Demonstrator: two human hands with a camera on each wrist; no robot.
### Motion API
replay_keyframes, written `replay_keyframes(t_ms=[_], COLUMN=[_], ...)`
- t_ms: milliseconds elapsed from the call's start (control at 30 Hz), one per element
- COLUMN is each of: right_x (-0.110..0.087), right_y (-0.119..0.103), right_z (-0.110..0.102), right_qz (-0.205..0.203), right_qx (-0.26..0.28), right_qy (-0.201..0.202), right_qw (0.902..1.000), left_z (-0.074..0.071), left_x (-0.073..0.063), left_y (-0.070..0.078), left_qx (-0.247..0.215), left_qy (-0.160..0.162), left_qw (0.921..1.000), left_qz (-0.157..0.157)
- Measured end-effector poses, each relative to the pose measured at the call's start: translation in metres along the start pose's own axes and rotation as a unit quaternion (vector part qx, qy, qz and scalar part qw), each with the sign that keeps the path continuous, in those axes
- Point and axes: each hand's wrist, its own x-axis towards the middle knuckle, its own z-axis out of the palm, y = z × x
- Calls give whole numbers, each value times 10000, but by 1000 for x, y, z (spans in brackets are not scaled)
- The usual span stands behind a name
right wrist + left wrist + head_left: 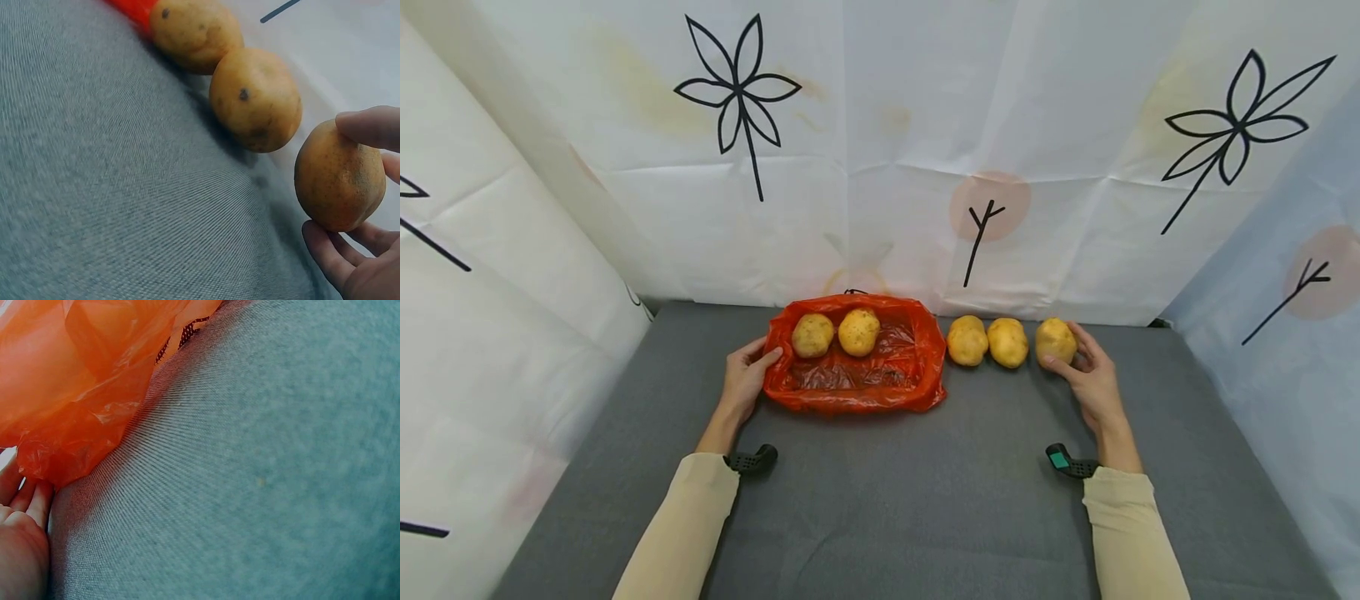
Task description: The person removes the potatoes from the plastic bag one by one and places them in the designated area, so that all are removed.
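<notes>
A red plastic bag (850, 400) lies opened out at the back of the grey table, with two potatoes (858, 332) inside its far left part. My left hand (745, 379) pinches the bag's left rim, thumb over the edge and fingers at the outer side. In the left wrist view those fingers (39, 500) meet the crinkled orange-red plastic. My right hand (1093, 379) grips a yellow potato (340, 178) between thumb and fingers, to the right of the bag. Two more potatoes (1007, 342) sit side by side between the bag and that hand.
Grey cloth covers the table (895, 500). White sheets with plant drawings (880, 125) hang as walls behind it and along both sides. A dark strap with a camera (756, 461) is on each wrist.
</notes>
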Motion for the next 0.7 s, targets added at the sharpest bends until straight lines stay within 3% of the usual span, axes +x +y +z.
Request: replay_keyframes(t_ms=[433,700], right_x=[18,23], right_y=[-3,-7], right_z=[0,-2], right_qz=[253,380], right_qx=[-812,-969], right_qy=[-518,-775], right_qw=[9950,9915], left_z=[-1,0], left_x=[0,-1], left_y=[0,2], left_qx=[13,2], left_qy=[2,34], left_qw=[10000,10000], left_qz=[-21,-27])
